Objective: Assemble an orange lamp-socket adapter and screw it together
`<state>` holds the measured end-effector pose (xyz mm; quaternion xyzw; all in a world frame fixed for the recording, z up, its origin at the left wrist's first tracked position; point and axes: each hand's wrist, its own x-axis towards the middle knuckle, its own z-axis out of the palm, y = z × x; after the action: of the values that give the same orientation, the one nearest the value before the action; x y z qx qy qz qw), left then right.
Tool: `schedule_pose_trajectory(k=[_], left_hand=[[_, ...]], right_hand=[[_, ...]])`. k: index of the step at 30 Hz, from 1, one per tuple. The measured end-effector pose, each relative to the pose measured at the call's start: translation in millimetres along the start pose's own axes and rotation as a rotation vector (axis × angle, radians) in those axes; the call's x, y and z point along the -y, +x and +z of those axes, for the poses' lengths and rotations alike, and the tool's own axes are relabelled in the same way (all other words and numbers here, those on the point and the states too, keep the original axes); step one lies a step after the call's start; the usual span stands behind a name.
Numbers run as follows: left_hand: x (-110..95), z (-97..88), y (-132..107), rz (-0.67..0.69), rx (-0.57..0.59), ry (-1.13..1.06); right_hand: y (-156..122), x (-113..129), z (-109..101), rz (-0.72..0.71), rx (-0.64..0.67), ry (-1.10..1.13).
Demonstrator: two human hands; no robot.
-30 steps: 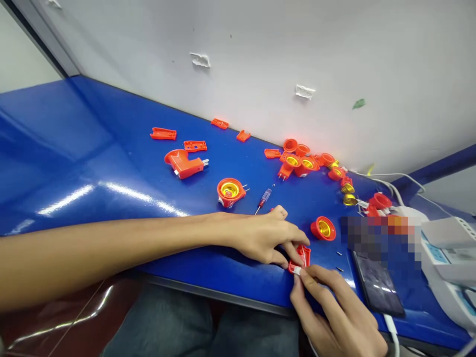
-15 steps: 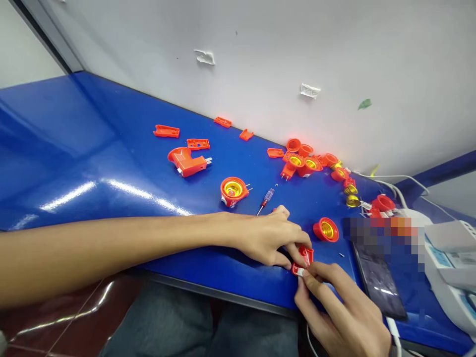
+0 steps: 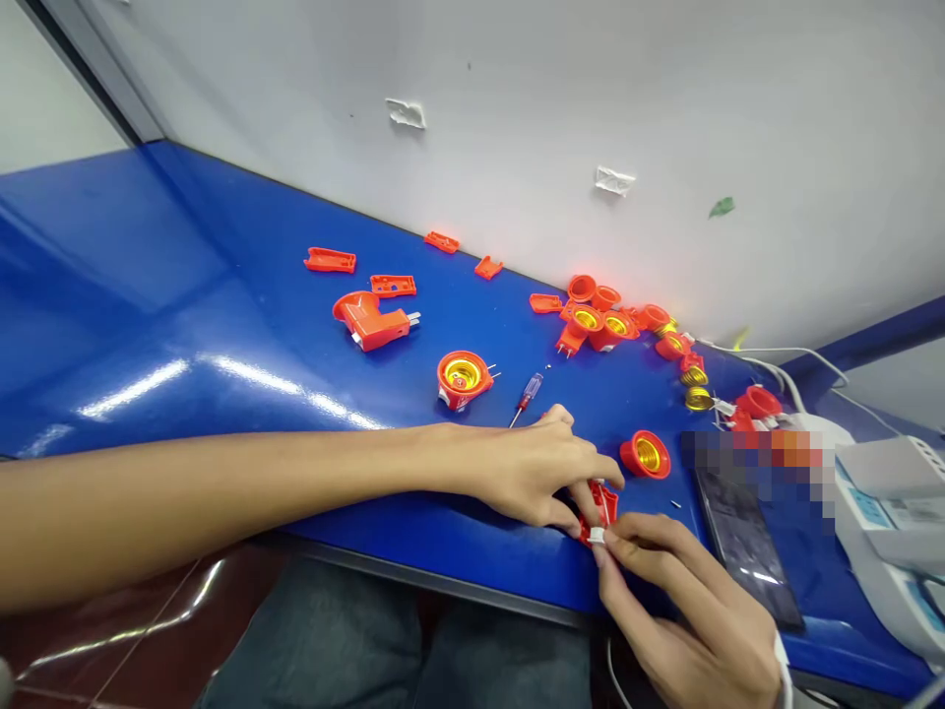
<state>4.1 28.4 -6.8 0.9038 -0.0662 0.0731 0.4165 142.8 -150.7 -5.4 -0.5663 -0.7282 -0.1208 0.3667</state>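
Observation:
Both my hands meet at the table's front edge around a small red plastic lamp-holder part [image 3: 601, 512] with a white piece [image 3: 597, 536] at its end. My left hand [image 3: 535, 471] grips its upper side, and my right hand [image 3: 668, 591] pinches the white end between finger and thumb. Much of the part is hidden by my fingers. Just beyond my left hand lie a red-handled screwdriver [image 3: 529, 391] and an orange lamp holder with a brass socket [image 3: 463, 379]. Another brass-lined holder [image 3: 645, 455] sits close to my left fingertips, on the right.
Orange housings [image 3: 371, 325], covers and brass sockets [image 3: 698, 398] are scattered along the blue table [image 3: 148, 266] by the white wall. A dark phone [image 3: 742, 561] lies right of my right hand, and a white power strip [image 3: 890, 522] with cables stands at the right.
My right hand has shifted slightly up and closer to the red part. Both hands still hold it, and the view has moved a little.

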Motion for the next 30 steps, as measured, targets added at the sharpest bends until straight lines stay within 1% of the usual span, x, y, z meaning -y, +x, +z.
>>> schedule_pose_trajectory(k=[2,5,8,11,16,22,24,26,30], left_hand=[[1,1.1,0,0.016,-0.007,-0.012],[-1,0.5,-1,0.016,-0.001,-0.020],[-4,-1.1,-1,-0.002,0.012,-0.009],[-5,-1.6,-1,-0.010,0.000,-0.002],[-3,-0.5,-1,0.005,-0.013,0.016],[-1,0.7,-1,0.002,-0.046,0.031],[0,1.1,-2,-0.007,-0.046,0.011],[0,1.3,-2,-0.018,-0.052,-0.001],[-3,2.2,-3,-0.023,-0.033,-0.041]], right_hand=[[2,1,0,-0.005,0.007,0.027],[1,-1,-1,-0.061,0.012,-0.021],[-3,-4,0,-0.093,0.034,-0.072],[-6,-6,1,-0.110,0.050,-0.113],[-9,-5,1,-0.116,0.007,-0.150],[-15,-6,3,-0.113,0.023,-0.156],[-14,-6,3,-0.121,0.021,-0.143],[-11,-7,2,-0.121,0.050,-0.090],[-5,-7,-1,-0.118,0.145,0.009]])
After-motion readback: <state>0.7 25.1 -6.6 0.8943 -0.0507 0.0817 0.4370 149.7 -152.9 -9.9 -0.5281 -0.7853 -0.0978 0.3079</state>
